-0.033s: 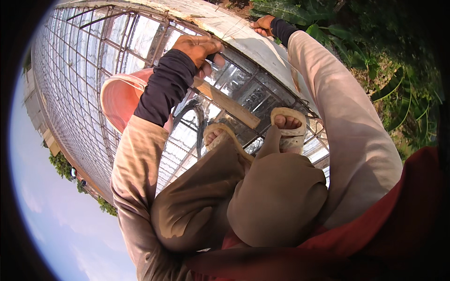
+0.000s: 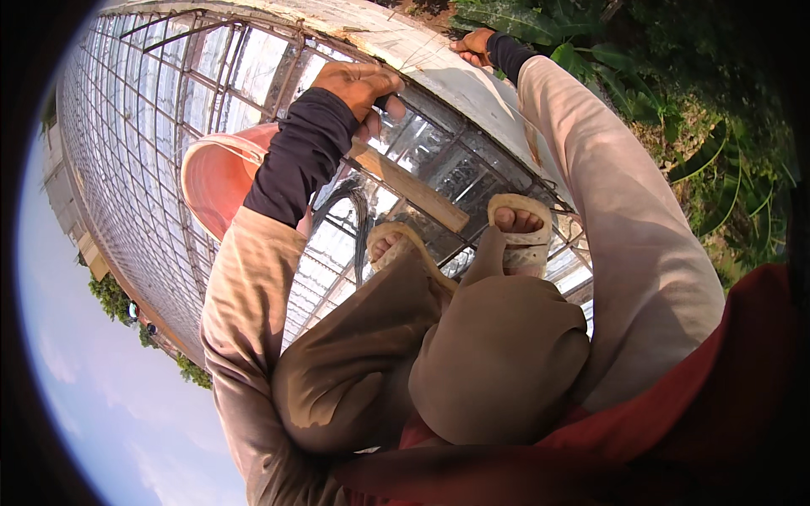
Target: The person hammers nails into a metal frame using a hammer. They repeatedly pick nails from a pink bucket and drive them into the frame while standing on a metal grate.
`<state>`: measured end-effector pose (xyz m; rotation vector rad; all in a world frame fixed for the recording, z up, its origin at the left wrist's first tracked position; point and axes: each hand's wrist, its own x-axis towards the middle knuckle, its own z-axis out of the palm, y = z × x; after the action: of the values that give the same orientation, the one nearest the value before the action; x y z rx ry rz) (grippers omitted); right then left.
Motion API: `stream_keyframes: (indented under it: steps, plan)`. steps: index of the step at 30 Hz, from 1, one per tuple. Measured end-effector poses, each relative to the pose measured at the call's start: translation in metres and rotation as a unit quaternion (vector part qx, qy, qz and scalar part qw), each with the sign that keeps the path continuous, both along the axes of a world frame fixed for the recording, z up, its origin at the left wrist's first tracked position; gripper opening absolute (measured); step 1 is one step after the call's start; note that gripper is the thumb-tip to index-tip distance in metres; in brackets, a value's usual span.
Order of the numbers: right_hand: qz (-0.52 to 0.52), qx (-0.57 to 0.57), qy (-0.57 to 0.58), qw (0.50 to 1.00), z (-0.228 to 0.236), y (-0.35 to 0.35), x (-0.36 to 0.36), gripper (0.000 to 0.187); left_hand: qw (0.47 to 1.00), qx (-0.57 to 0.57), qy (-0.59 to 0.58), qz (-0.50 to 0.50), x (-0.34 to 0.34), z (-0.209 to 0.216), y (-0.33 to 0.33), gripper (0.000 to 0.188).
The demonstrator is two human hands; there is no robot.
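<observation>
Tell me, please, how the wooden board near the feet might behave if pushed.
The wooden board would probably be stiff, as it looks straight. Its flat shape suggests sliding rather than rolling, though the surrounding metal grid might catch it.

This is an open-air building site, apparently a slab or roof deck being made. A wide grid of rusty steel bars (image 2: 126, 101) spreads at ten o'clock over shiny sheets (image 2: 261, 63), bordered by a pale, rough edging (image 2: 472, 93) towards twelve and one. A pinkish bucket (image 2: 211, 173) at ten, a bundle of dark wires (image 2: 359, 219) near the middle and a wooden plank (image 2: 413, 187) at twelve fit that. Sky (image 2: 93, 379) shows at eight, broad green leaves (image 2: 704, 156) between one and three.
</observation>
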<state>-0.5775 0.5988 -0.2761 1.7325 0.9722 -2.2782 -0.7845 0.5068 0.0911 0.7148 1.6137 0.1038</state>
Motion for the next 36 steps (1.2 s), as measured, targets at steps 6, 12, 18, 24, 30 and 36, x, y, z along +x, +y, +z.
stream_keyframes:
  steps: [6, 12, 18, 24, 30, 36]
  plan:
    - [-0.061, -0.025, -0.020, 0.998, -0.003, -0.001, -0.028, 0.031, 0.995, 0.065, 0.041, -0.069, -0.001, -0.009, 0.000, 0.025]
    - [0.002, 0.090, -0.062, 0.994, -0.029, 0.002, -0.025, 0.020, 0.994, 0.070, 0.043, -0.069, -0.001, -0.020, 0.001, 0.025]
    - [-0.021, 0.053, -0.014, 0.998, -0.047, 0.015, 0.007, 0.024, 0.986, 0.077, 0.052, -0.141, 0.005, -0.011, 0.014, 0.022]
    - [0.068, 0.085, -0.007, 0.994, -0.001, 0.010, -0.012, 0.012, 0.992, 0.102, -0.025, -0.077, -0.023, 0.004, -0.012, 0.020]
    - [0.474, 0.387, -0.173, 0.772, -0.038, 0.020, -0.019, 0.020, 1.000, 0.015, 0.015, 0.004, 0.000, 0.008, 0.002, 0.021]
    - [0.008, 0.123, 0.010, 0.992, -0.018, 0.000, -0.029, 0.021, 0.998, -0.048, 0.014, 0.040, -0.017, -0.009, -0.003, 0.024]
